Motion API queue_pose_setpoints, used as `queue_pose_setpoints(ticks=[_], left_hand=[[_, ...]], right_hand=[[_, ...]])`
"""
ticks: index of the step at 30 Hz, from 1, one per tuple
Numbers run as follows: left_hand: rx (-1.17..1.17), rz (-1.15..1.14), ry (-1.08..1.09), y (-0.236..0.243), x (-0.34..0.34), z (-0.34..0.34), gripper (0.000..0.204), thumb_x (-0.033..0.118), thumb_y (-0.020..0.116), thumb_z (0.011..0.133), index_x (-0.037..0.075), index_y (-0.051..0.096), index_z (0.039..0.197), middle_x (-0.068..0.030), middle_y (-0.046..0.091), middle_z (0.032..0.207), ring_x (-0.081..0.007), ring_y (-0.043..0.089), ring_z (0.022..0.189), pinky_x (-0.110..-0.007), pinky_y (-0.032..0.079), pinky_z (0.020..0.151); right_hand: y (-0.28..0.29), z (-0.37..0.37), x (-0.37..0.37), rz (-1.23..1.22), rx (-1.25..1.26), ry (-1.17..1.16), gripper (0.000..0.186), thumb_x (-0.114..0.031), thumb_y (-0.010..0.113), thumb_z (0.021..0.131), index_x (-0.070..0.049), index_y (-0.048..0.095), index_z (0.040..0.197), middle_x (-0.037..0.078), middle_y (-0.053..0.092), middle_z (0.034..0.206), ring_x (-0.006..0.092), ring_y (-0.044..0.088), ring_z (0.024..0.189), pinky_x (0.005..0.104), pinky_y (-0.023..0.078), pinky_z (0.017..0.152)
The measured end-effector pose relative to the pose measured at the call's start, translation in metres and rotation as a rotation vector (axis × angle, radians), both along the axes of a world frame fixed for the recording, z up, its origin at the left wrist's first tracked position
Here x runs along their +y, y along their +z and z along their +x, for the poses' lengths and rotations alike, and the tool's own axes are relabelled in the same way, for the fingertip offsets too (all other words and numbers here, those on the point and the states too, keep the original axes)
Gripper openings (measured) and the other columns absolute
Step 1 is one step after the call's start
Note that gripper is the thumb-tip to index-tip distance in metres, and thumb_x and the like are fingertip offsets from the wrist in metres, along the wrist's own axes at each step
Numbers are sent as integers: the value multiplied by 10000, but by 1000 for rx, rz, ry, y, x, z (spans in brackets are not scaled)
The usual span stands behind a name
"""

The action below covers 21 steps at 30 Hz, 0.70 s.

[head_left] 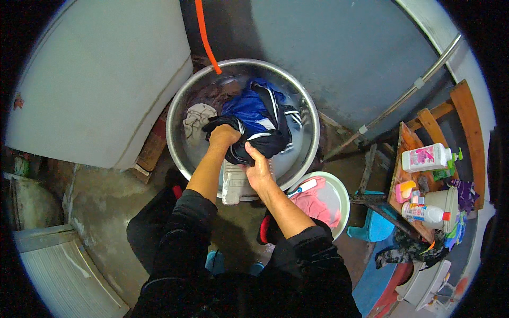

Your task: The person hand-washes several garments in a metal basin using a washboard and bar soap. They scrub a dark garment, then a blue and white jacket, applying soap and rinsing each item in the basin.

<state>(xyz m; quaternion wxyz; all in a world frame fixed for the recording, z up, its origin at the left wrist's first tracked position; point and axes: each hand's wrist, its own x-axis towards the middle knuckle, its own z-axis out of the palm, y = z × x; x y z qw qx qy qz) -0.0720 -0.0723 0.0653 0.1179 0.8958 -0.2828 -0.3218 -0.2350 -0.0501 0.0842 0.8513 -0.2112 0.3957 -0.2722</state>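
Note:
A wide metal basin (pixel 313 124) holds water and wet clothes. In it lies a blue, black and white garment (pixel 252 108), bunched over the upper end of a pale washboard (pixel 234 183) that leans out across the near rim. My left hand (pixel 225 135) is closed on the dark cloth, its fingers partly hidden in the folds. Beside it, my right hand (pixel 257 168) grips the same garment at its near side, thumb on top. A whitish crumpled cloth (pixel 198 117) rests in the basin's left part.
An orange hose (pixel 203 32) hangs over the basin's far rim. A pale green basin (pixel 344 204) with pink cloth (pixel 313 204) and a brush stands at the near right. A wooden chair (pixel 405 143) on the right bears bottles and soap. A metal pole (pixel 395 103) leans there.

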Motion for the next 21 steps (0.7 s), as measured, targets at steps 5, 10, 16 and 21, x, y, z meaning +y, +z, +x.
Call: queue_pose_setpoints(ticks=[5, 10, 16, 21], left_hand=[[259, -597, 274, 22, 14, -17, 605, 443, 654, 815, 37, 582, 1258, -183, 648, 1159, -319, 631, 1063, -415, 547, 793], [1236, -854, 636, -8, 81, -60, 664, 641, 590, 850, 64, 563, 1179, -98, 631, 942, -234, 634, 824, -450, 553, 741], [1719, -1547, 679, 11, 45, -70, 734, 615, 530, 891, 54, 461, 1361, -128, 536, 1343, -314, 538, 1207, -486, 430, 1038], [1602, -1375, 770, 7, 25, -52, 311, 272, 697, 872, 32, 645, 1063, -118, 689, 1010, -252, 672, 909, -422, 547, 855]], right_hand=[[3, -3, -22, 59, -117, -188, 556, -417, 719, 825, -117, 542, 1258, 85, 583, 1253, 297, 532, 1149, 515, 414, 957], [45, -6, -28, 58, -289, -278, 628, -448, 699, 848, -90, 483, 1316, 120, 499, 1338, 350, 473, 1227, 564, 329, 1075], [49, -19, -8, 91, -357, -237, 547, -391, 678, 879, -93, 503, 1304, 106, 534, 1316, 325, 495, 1222, 569, 358, 1055], [59, -21, -15, -270, 22, -154, 516, -226, 767, 794, -110, 555, 1250, 59, 607, 1202, 232, 574, 1103, 423, 418, 1007]])
